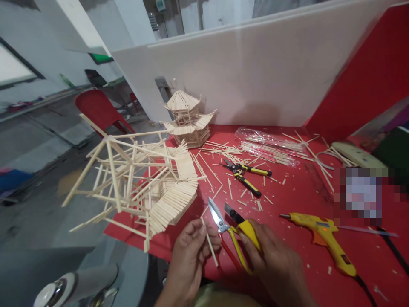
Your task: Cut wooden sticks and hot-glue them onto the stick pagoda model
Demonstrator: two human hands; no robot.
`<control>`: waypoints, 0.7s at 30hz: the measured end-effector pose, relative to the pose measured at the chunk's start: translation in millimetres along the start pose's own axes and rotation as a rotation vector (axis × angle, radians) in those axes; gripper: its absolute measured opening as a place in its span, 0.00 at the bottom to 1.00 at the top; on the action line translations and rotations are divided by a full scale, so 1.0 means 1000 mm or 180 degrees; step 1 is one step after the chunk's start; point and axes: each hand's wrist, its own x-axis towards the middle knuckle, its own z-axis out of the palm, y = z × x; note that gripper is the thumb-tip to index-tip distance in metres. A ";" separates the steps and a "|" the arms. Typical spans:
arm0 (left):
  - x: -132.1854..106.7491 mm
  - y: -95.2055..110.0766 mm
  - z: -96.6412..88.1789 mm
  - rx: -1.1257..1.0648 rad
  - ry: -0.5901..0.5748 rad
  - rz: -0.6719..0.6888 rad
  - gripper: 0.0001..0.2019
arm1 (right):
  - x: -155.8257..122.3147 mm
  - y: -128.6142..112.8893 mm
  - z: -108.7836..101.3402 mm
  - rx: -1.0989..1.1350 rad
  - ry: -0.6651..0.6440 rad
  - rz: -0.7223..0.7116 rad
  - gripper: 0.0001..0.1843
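Note:
My left hand (190, 245) pinches a short, thin wooden stick (211, 247) between thumb and fingers, its lower end tilted toward me. In my right hand (271, 256) is a yellow and black utility knife (249, 233), its blade end pointing away to the upper left, apart from the stick. Between the hands lies a pair of scissors (220, 219) with one yellow and one red handle, blades toward the back. Left of my left hand stands a stick-built pagoda frame (134, 179), with an eave of closely laid sticks along its near right side.
A finished-looking small pagoda (185, 119) stands at the back, before a white board (243, 76). Pliers-like cutters (244, 175) lie among scattered sticks and a plastic bag of sticks (271, 147). A yellow glue gun (322, 234) rests at right on the red table (287, 281).

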 end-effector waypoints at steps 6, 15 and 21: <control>0.010 -0.002 0.006 -0.0124 0.0017 0.0110 0.21 | 0.007 -0.015 -0.011 0.2091 -0.1104 0.1318 0.16; 0.009 -0.008 0.002 0.0088 -0.0100 0.0113 0.20 | 0.028 -0.037 0.001 0.3672 -0.0821 0.2160 0.17; 0.009 -0.002 -0.009 0.1694 -0.0590 0.0444 0.13 | 0.037 -0.023 -0.006 0.3119 -0.0980 0.1910 0.16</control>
